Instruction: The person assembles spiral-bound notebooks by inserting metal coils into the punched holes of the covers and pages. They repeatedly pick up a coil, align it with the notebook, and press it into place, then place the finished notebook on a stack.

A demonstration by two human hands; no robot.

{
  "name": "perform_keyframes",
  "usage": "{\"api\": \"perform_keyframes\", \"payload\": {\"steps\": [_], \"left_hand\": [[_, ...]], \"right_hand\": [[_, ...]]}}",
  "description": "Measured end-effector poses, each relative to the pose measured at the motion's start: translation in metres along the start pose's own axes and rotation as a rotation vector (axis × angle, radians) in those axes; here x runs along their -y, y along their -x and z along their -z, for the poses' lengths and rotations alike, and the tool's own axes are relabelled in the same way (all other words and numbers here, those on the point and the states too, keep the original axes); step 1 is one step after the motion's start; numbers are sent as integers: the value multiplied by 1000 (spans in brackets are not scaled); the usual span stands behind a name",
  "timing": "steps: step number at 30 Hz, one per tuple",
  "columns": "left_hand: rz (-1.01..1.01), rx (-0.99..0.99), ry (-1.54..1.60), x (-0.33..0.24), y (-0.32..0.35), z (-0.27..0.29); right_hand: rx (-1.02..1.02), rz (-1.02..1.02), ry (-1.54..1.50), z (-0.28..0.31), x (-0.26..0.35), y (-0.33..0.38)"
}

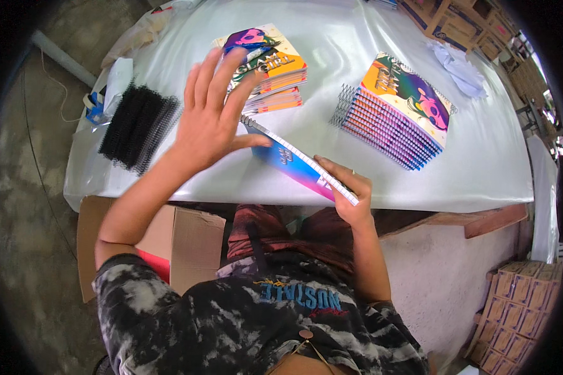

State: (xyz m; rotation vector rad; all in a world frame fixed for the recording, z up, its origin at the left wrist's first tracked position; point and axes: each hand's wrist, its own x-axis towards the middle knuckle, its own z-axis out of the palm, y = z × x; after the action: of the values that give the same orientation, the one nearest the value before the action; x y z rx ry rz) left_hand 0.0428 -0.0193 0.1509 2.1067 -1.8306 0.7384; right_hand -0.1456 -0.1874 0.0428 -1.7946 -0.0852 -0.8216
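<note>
My right hand [351, 192] grips the near right end of a notebook [297, 170] with a blue and pink cover, tilted so its white punched edge faces up. A dark spiral coil [251, 121] shows at the far left end of that edge. My left hand [211, 119] is raised beside that end with its fingers spread. Its thumb reaches over the blue cover; whether it touches cannot be made out. Just beyond the left fingers lies a stack of colourful notebooks [280, 67], with a dark blue tool [251, 47] on top, partly hidden by the fingertips.
A pile of black spiral coils [137, 128] lies at the left of the white-covered table [331, 37]. On the right stands a tall stack of spiral-bound notebooks [406, 109]. Crumpled white paper [458, 67] lies behind it. An open cardboard box [197, 244] stands below the table's front edge.
</note>
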Motion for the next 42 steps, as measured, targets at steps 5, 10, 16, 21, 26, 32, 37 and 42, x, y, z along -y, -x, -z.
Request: {"api": "perform_keyframes", "payload": {"steps": [5, 10, 16, 21, 26, 32, 37, 42], "left_hand": [[-259, 62, -16, -24, 88, -68], [136, -441, -87, 21, 44, -63], [-318, -400, -138, -14, 53, -52], [214, -189, 238, -23, 71, -83], [-218, -307, 161, -38, 82, -66], [-75, -305, 335, -56, 90, -93], [-58, -231, -41, -23, 87, -122], [-282, -98, 344, -66, 86, -77]], "right_hand": [[-23, 76, 98, 0, -5, 1], [50, 191, 59, -15, 5, 2], [47, 237, 116, -1, 1, 3], [79, 276, 111, -10, 3, 1], [100, 277, 76, -10, 5, 7], [44, 260, 109, -9, 7, 0], [105, 264, 55, -16, 5, 3], [37, 249, 133, -15, 10, 2]]}}
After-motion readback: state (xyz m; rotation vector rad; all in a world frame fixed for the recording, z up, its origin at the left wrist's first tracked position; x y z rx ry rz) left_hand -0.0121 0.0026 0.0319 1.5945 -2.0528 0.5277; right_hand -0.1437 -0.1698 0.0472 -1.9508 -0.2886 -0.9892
